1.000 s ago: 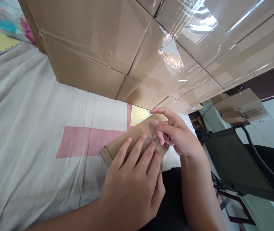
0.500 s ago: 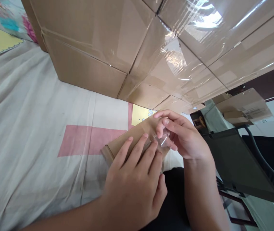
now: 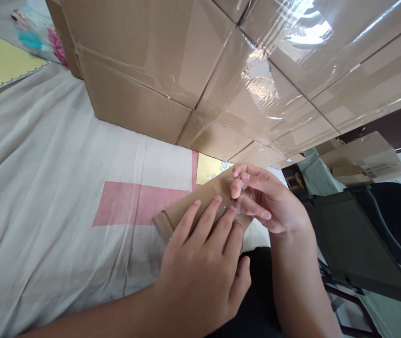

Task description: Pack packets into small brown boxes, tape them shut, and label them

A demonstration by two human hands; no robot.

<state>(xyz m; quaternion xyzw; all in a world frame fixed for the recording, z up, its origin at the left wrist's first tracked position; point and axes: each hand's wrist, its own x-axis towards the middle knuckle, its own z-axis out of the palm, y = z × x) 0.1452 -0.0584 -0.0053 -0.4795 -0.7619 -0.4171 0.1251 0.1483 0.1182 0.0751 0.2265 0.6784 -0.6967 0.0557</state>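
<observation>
Low in the middle of the frame, our left hand (image 3: 205,263) keeps its place: palm down, fingers lightly spread and straight, pressing on the small cardboard box (image 3: 205,190) without gripping anything we can see. The box lies aslant on the white cloth (image 3: 63,164), just right of the frame's centre. What has changed is to the right of those fingertips: a second ago the index finger of our right hand (image 3: 271,197) reached out over the cardboard, and now it is curled in. That hand is half closed, with a clear strip (image 3: 241,195) apparently pinched near its fingertips; exactly which fingers have it, we cannot tell. The strip now rises from the box, so we judge that this part is loose while the left hand steadies the cardboard.

Around us, a yellow sheet with a scalloped edge (image 3: 6,61) sits at upper left, near a colourful bundle (image 3: 33,33). A pink patch (image 3: 144,204) marks the cloth left of the box. Across the top, the taped cartons (image 3: 140,61) stand close beyond our work and leave little room there. A small yellow sheet (image 3: 207,170) lies between them and the box. The dark chair (image 3: 355,244), at right, seems out of our way. Our left fingers hide where the strip meets the cardboard.
</observation>
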